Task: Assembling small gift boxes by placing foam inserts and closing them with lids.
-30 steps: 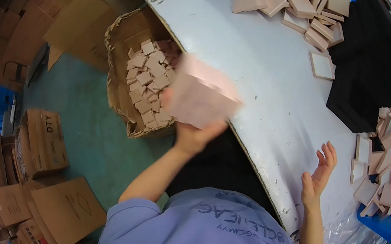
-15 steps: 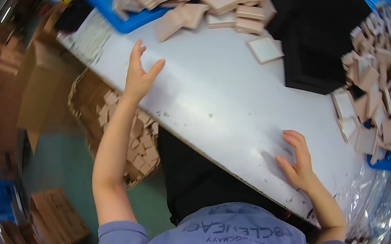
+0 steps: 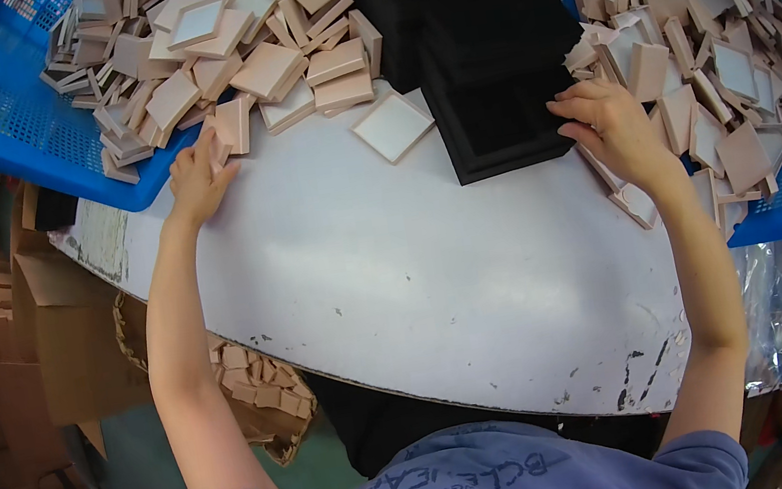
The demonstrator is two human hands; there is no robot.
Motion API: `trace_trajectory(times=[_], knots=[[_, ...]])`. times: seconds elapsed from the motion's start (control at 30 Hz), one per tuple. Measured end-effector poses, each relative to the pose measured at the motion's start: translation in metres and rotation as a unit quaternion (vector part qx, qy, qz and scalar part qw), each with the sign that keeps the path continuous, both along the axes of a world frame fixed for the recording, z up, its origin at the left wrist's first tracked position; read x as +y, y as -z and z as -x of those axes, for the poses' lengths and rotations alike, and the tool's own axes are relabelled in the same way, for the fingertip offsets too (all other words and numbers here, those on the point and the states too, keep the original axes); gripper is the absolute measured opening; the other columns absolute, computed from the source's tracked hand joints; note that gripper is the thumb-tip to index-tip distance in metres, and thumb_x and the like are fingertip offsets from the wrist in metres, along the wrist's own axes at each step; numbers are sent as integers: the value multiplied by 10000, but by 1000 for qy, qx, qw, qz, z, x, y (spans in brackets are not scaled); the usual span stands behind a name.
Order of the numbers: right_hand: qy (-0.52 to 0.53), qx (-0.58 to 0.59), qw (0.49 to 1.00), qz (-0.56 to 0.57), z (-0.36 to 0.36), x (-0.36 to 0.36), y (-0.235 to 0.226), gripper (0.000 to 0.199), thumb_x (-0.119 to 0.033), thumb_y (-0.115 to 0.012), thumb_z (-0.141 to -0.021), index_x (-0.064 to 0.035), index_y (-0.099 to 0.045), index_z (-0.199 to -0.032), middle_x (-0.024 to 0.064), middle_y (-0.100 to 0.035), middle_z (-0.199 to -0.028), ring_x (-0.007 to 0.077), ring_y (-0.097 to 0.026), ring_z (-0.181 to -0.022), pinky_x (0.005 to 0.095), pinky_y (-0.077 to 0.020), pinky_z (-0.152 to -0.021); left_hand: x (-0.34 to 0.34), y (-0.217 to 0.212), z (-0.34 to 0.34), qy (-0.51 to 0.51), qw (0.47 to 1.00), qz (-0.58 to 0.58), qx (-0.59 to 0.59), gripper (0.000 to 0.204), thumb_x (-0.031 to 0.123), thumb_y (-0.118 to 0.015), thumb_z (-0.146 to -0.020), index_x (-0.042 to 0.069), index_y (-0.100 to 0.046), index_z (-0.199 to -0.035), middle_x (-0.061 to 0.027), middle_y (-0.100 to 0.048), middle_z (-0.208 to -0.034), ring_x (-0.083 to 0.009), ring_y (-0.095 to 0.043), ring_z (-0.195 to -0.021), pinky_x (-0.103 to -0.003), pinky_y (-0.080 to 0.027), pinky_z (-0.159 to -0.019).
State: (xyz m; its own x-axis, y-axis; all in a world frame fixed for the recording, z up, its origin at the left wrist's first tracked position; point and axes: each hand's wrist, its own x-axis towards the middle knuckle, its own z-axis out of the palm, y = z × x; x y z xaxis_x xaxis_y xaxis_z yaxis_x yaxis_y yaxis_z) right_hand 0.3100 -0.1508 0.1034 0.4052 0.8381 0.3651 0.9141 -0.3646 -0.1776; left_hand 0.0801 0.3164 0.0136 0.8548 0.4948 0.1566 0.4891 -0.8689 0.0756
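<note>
White and scuffed, the worktable [image 3: 396, 274] curves between two blue trays heaped with small pink box pieces. The person's left hand [image 3: 196, 179] reaches to the edge of the left-hand blue tray [image 3: 10, 129], fingers loosely spread, tips touching a pink piece [image 3: 232, 127] that hangs over the rim; it grips nothing as far as can be seen. The right hand [image 3: 611, 125] lies with fingers curled on the corner of a stack of flat black trays [image 3: 488, 78], just beside the right-hand heap [image 3: 715, 44]. One pale square lid [image 3: 392, 127] lies alone on the table. Below the table's left edge, a cardboard box [image 3: 262, 395] holds only a modest layer of pieces, while both heaps remain large, so most of the work seems left.
</note>
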Motion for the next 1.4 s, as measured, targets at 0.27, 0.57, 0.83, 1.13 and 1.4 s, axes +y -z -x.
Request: trace_trajectory(times=[0.27,0.57,0.83,1.13,1.4], knots=[[134,185,965,-131,-5,0,17,131,-115,-578,-847,-15,-638,-908,119,-630,-760,242,-597,-675,310,-469,-653,-88,-21,26,83,956,54,-277,695,286,-805,-638,126,-489,-1235,-104,-452,-1055,-269,-433,-977,-338,-396,-824],[111,-24,909,-401,67,-19,40,119,-40,-602,-832,-42,-631,-948,66,-590,-780,163,-535,-704,272,-416,-644,-297,14,36,270,866,359,-218,771,319,-869,-511,70,-482,-1131,-155,-430,-1201,-305,-457,-1102,-395,-408,-883],[-192,47,978,-68,156,-18,83,85,-131,-629,-670,-96,-601,-742,-2,-469,-695,162,-485,-648,303,-376,-581,-314,16,30,266,918,239,-171,1093,412,-843,-502,-16,-306,-1352,-146,-488,-1109,-319,-456,-1056,-427,-350,-908],[-107,98,979,-146,101,-35,79,234,-35,-691,-694,-66,-651,-922,89,-651,-943,265,-608,-871,352,-474,-757,-319,14,37,291,944,121,-96,940,467,-762,-618,4,-375,-1339,-154,-419,-1218,-333,-388,-1157,-449,-310,-956],[125,-140,981,-57,36,-93,80,191,-83,-682,-731,-21,-580,-879,130,-588,-1032,278,-567,-885,353,-449,-738,-320,8,29,339,927,148,-58,616,371,-693,-732,243,-491,-1300,-206,-349,-1299,-360,-352,-1199,-475,-280,-983]])
